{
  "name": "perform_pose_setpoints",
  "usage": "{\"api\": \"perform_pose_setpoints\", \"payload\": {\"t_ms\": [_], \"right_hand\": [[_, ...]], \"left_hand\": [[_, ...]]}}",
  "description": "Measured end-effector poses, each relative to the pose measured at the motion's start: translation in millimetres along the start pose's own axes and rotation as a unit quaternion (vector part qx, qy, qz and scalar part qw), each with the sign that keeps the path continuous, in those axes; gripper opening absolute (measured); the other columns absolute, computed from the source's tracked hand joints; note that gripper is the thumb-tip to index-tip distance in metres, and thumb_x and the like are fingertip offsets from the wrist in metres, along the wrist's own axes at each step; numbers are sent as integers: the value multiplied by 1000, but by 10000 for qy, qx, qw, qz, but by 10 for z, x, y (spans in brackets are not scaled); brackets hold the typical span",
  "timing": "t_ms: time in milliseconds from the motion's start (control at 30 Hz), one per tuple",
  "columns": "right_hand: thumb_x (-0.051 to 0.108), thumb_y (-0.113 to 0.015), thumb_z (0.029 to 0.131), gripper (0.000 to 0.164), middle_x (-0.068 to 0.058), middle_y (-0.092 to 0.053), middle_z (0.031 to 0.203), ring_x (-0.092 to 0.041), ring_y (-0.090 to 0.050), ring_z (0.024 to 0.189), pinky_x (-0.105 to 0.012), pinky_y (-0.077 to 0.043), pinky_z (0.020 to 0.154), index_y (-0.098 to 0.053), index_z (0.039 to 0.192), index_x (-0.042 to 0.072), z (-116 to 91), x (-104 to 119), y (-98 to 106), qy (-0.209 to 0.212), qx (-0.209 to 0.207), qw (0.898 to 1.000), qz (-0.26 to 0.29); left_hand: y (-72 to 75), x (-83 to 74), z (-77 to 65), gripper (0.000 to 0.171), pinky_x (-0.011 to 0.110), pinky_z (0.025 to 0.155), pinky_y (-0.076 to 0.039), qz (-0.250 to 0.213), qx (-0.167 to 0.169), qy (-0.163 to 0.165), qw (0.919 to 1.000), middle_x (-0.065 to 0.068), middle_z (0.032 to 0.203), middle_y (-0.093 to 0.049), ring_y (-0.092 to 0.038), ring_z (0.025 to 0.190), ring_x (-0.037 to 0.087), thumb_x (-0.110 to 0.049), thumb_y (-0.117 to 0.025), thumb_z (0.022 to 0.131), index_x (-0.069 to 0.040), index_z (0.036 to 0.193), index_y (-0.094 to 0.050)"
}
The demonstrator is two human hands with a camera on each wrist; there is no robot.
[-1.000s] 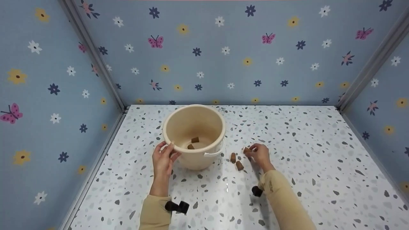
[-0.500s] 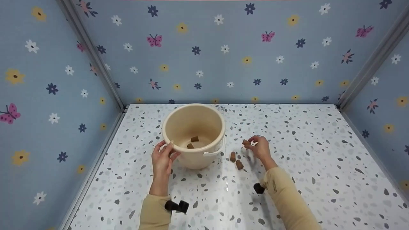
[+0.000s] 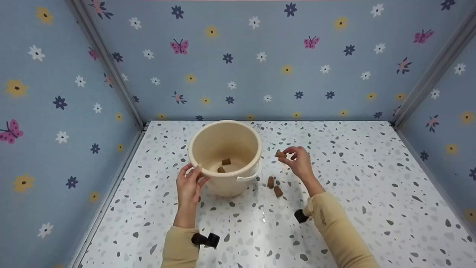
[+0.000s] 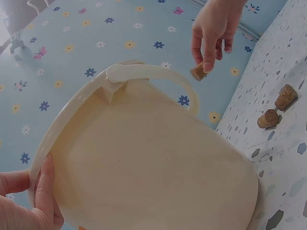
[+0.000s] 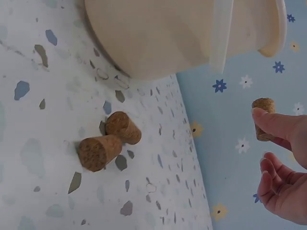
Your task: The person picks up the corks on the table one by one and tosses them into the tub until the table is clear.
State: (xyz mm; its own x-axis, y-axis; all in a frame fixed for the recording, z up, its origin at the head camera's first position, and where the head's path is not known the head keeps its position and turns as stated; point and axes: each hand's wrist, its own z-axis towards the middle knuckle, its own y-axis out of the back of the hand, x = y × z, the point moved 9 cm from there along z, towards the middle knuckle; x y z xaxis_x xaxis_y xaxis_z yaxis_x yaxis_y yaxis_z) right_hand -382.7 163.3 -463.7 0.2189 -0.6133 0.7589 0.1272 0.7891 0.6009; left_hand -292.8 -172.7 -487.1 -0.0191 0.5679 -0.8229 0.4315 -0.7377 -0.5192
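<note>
A cream bucket [image 3: 227, 186] stands on the speckled table, and my left hand [image 3: 189, 185] grips its rim at the near left, thumb on top and fingers outside. Two corks lie on the bucket's floor, one of them a brown cork [image 3: 226, 161] near the middle. To the right of the bucket, my right hand [image 3: 300, 163] pinches another cork [image 5: 263, 120] between thumb and fingertips, raised above the table. Below that hand, a pair of loose corks, a nearer cork [image 5: 100, 152] and a farther cork [image 5: 123, 127], lie close together on the table.
The bucket's white handle [image 3: 250, 178] hangs down on its right side. Blue flowered panels [image 3: 245, 59] enclose the speckled table [image 3: 357, 178] at the back and both sides. A black wrist camera [image 3: 206, 240] sits on the left sleeve.
My right hand has lifted its cork off the table and moved it up and a little left, toward the bucket. My left hand stays on the rim.
</note>
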Motion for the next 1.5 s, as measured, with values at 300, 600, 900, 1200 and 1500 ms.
{"api": "perform_pose_setpoints", "payload": {"t_ms": [300, 600, 900, 1200, 1500], "right_hand": [[19, -73, 73, 23, -13, -55, 90, -25, -51, 77, -34, -45, 65, -64, 90, 6, -12, 481, 96, 640, -247, 9974, 221], [22, -74, 72, 22, -5, -55, 86, -19, -49, 72, -26, -43, 55, -65, 87, 9, -70, 969, 71, 1189, -336, 9908, 553], [19, -75, 71, 22, -3, -56, 88, -19, -49, 71, -24, -40, 53, -66, 88, 9, -107, 1186, -104, 1399, -198, 9876, 678], [17, -75, 70, 22, -8, -55, 87, -17, -48, 70, -21, -39, 51, -66, 89, 9, -117, 1329, -287, 1498, -46, 9858, 756], [19, -75, 71, 22, -9, -53, 89, -20, -44, 74, -28, -38, 59, -66, 89, 11, -94, 1437, -430, 1418, 39, 9869, 772]], "left_hand": [[-1, -5, 1, 29, 28, 64, -55, -27, 28, -46, 10000, 9, 87, -55, -58, 68, 15, 2, -52, 87, 0, 113, -40], [-27, -23, 17, 27, 28, 61, -55, -155, 147, -163, 9996, 8, 81, -54, -57, 64, 15, 5, -50, 87, 2, 112, -39], [-5, 5, 7, 31, 31, 68, -54, -34, -1, -17, 10000, 9, 87, -55, -58, 68, 16, 1, -53, 87, 0, 115, -40], [6, 14, 15, 35, 32, 71, -54, 66, -28, 73, 9999, 11, 92, -54, -58, 75, 19, -1, -54, 87, 1, 118, -39], [-15, -29, -10, 29, 27, 59, -55, -144, 115, -158, 9997, 8, 80, -55, -57, 65, 15, 2, -54, 86, 2, 111, -40]]}}
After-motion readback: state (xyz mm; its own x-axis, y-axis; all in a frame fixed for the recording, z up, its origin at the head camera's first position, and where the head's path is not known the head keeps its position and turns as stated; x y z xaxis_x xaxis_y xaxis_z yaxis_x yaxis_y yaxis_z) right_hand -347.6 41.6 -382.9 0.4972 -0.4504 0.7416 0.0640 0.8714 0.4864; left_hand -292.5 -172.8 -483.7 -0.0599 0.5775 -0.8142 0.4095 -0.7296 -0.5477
